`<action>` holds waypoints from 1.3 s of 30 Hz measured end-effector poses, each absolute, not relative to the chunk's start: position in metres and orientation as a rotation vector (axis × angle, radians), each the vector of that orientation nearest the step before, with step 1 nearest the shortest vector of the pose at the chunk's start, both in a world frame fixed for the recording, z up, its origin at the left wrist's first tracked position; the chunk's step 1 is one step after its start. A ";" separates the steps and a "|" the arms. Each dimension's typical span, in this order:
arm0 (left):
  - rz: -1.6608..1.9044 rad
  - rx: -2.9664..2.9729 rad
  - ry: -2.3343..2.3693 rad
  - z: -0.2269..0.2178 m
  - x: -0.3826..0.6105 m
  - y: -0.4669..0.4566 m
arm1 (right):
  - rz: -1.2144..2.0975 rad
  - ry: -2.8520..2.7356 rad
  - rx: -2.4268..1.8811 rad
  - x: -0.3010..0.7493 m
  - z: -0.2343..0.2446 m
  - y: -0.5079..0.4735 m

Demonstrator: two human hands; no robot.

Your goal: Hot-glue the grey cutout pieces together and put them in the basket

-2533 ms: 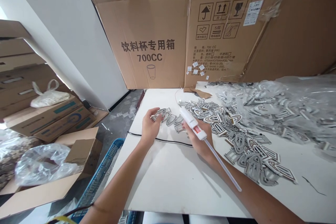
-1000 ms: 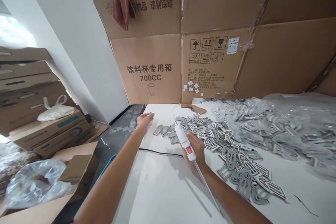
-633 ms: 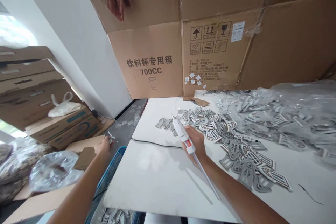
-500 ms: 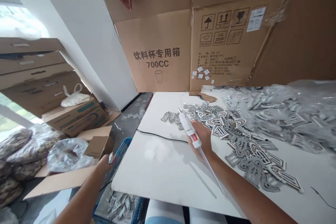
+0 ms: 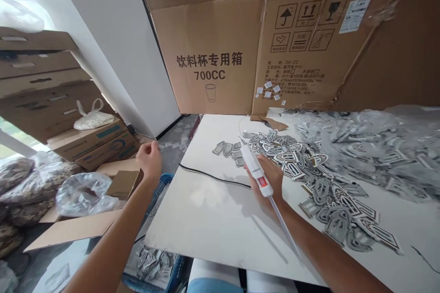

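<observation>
My right hand [image 5: 270, 174] is wrapped round a white glue gun [image 5: 254, 167], its nozzle aimed away from me and a long glue stick [image 5: 285, 231] sticking out of its back end. Beyond the nozzle lies a heap of grey and white flat cut-out pieces [image 5: 285, 158], with several loose ones [image 5: 227, 149] to its left. Out past the table's left edge, above the floor, my left hand [image 5: 150, 161] is closed with its fingertips pressed together; whether something small is between them I cannot make out.
A blue crate [image 5: 178, 274] holding more pieces stands below the white table's [image 5: 199, 224] left edge. A black cord [image 5: 213, 176] crosses the tabletop. Clear plastic bags of pieces [image 5: 371, 146] lie at right. Cardboard boxes [image 5: 209, 32] wall the back; an open carton [image 5: 79, 233] sits left.
My left hand has risen and moved away from me, from beside the crate; the small white thing seen at its fingers no longer shows. My right hand keeps hold of the glue gun.
</observation>
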State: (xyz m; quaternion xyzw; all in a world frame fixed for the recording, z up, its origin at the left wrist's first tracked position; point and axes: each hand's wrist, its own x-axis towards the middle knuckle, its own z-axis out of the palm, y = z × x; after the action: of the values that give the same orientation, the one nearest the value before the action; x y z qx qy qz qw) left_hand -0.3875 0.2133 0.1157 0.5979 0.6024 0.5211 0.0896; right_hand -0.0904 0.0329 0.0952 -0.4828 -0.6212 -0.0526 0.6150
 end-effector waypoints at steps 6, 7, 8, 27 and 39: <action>0.808 2.258 0.861 0.112 -0.258 0.194 | -0.051 -1.463 -0.897 -0.119 0.109 0.019; 0.712 2.343 0.806 0.109 -0.236 0.187 | -0.078 -1.511 -0.853 -0.120 0.110 0.018; 0.659 2.426 0.786 0.107 -0.216 0.179 | -0.105 -1.548 -0.823 -0.120 0.111 0.018; 0.817 1.884 0.793 0.132 -0.241 0.163 | 0.206 -0.865 -1.248 -0.093 0.105 0.039; 0.622 2.283 0.955 0.130 -0.291 0.155 | 0.480 -0.857 -1.205 -0.105 0.100 0.036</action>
State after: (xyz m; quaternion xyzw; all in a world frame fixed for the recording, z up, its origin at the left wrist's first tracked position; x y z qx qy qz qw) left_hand -0.2910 0.1550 0.1296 0.8561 0.3583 0.2331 0.2907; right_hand -0.1053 0.0360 0.1001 -0.5438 -0.3865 0.2167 0.7127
